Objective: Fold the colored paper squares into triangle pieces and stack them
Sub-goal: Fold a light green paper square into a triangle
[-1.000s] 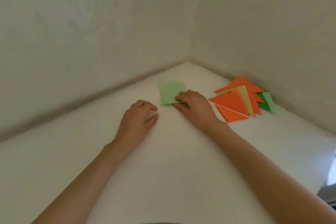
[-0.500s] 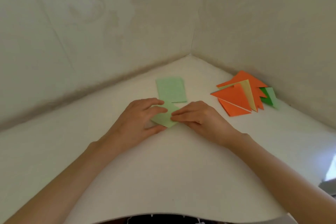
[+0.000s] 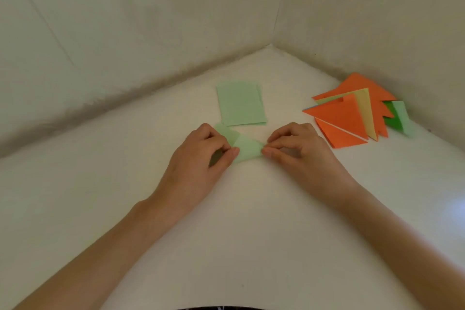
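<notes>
The green square [image 3: 247,150] is pinched at opposite ends by the left hand [image 3: 201,158] and right hand [image 3: 302,152] (long axis side to side).

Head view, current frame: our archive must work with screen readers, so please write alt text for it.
The left hand and right hand pinch opposite ends of a partly folded light green paper on a white surface. A flat light green sheet lies just beyond; folded triangles, mostly orange, are piled at right.
</notes>
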